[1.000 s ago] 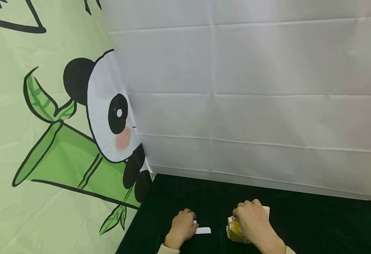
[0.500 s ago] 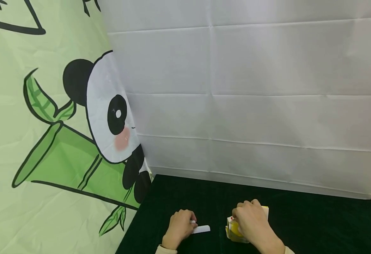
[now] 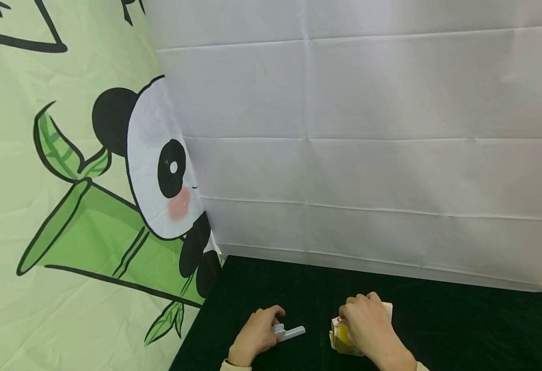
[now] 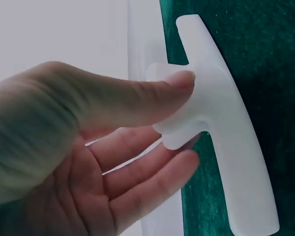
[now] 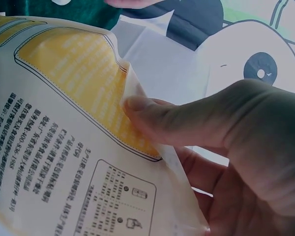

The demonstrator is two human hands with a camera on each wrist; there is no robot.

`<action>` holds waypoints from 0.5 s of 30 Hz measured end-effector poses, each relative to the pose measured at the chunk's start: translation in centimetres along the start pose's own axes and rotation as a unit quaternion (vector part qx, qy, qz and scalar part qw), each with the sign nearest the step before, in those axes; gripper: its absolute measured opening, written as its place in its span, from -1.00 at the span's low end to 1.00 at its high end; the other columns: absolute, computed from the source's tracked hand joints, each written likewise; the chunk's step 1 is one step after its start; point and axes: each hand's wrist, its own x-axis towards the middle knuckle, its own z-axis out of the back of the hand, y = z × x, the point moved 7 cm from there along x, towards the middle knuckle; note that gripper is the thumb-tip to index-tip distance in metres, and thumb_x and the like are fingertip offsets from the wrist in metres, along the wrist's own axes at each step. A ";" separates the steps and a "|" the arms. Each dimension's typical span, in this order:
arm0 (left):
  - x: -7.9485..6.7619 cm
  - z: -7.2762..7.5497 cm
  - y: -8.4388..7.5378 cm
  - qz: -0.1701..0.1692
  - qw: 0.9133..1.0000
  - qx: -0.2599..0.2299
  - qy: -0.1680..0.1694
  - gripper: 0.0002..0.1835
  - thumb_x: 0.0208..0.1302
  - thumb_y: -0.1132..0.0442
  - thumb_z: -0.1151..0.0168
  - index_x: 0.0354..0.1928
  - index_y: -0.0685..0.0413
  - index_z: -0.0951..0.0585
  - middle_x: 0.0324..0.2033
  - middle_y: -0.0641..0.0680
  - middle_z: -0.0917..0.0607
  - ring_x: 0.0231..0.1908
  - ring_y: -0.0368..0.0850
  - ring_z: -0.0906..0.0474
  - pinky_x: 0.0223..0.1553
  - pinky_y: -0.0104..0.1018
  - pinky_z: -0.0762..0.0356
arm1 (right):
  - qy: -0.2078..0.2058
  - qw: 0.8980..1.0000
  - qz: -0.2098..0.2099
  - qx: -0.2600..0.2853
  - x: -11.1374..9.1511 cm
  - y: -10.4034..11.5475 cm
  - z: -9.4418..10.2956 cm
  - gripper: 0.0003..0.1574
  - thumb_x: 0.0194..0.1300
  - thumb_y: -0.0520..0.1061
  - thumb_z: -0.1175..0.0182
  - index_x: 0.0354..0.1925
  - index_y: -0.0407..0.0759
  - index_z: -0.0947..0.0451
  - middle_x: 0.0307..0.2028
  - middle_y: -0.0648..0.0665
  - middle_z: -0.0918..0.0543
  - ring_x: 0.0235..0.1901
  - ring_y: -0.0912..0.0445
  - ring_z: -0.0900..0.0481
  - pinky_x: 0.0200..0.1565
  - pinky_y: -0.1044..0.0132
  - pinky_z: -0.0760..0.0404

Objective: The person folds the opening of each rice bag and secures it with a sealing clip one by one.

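Note:
My left hand (image 3: 255, 334) pinches a white plastic T-shaped piece (image 3: 292, 333) a little above the dark green cloth. In the left wrist view its long, smooth bar (image 4: 243, 167) points away from the palm, and the thumb presses on the short stem while the other fingers lie behind it. On the right, a yellow and white printed packet (image 3: 342, 337) is gripped at its edge by my right hand (image 3: 368, 322). Close up, the packet (image 5: 54, 113) has small black text and a yellow panel; the thumb lies on its front and the fingers are partly hidden behind.
A dark green cloth (image 3: 461, 330) covers the table. Behind it hangs a creased white sheet (image 3: 368, 170). At the left stands a pale green backdrop (image 3: 85, 309) with a panda and bamboo drawing.
My left hand has turned, moving slightly left, and the white piece has tilted with its far end rising and more of it showing. The right hand and the packet look unchanged.

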 end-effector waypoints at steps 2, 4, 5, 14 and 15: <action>-0.1 0.1 0.2 0.005 1.000 -0.001 -0.006 -0.59 0.16 0.43 -0.51 0.07 0.12 -0.71 -0.14 0.12 -0.76 -0.18 0.06 -0.69 -0.07 0.20 -0.69 | -0.002 1.000 0.001 -0.003 0.0 0.1 0.0 -0.88 0.15 -0.09 -0.61 -0.39 0.04 -0.81 -0.43 0.07 -0.74 -0.36 0.13 -0.63 -0.21 0.17 -0.44; -0.3 0.3 0.3 0.008 1.000 0.006 -0.012 -0.67 0.20 0.40 -0.51 0.02 0.14 -0.73 -0.15 0.12 -0.76 -0.19 0.06 -0.69 -0.08 0.20 -0.69 | -0.005 1.000 0.002 -0.005 -0.1 0.1 0.1 -0.88 0.15 -0.09 -0.61 -0.40 0.04 -0.81 -0.43 0.07 -0.73 -0.37 0.13 -0.63 -0.22 0.18 -0.44; -0.4 0.3 0.2 0.008 1.000 0.009 -0.015 -0.71 0.21 0.38 -0.51 -0.02 0.15 -0.75 -0.15 0.13 -0.77 -0.19 0.06 -0.69 -0.09 0.20 -0.69 | -0.008 1.000 0.003 -0.006 -0.1 0.1 0.1 -0.88 0.15 -0.09 -0.61 -0.40 0.04 -0.81 -0.43 0.07 -0.73 -0.37 0.13 -0.63 -0.22 0.18 -0.44; -0.3 1.5 -0.8 -0.041 0.997 0.027 -0.057 -0.69 0.32 0.12 -0.52 0.06 -0.01 -0.79 -0.15 -0.03 -0.81 -0.26 -0.21 -0.65 -0.21 -0.10 -0.66 | -0.013 1.000 -0.003 -0.007 0.1 0.2 0.0 -0.87 0.13 -0.09 -0.62 -0.44 0.04 -0.81 -0.44 0.07 -0.74 -0.38 0.13 -0.62 -0.22 0.19 -0.43; -0.3 1.5 -1.0 -0.047 0.997 0.019 -0.056 -0.69 0.33 0.10 -0.52 0.06 -0.03 -0.79 -0.16 -0.06 -0.81 -0.28 -0.25 -0.63 -0.23 -0.15 -0.64 | -0.010 1.000 -0.004 -0.005 0.1 0.2 0.0 -0.87 0.14 -0.09 -0.62 -0.43 0.04 -0.81 -0.44 0.06 -0.74 -0.38 0.13 -0.62 -0.22 0.19 -0.43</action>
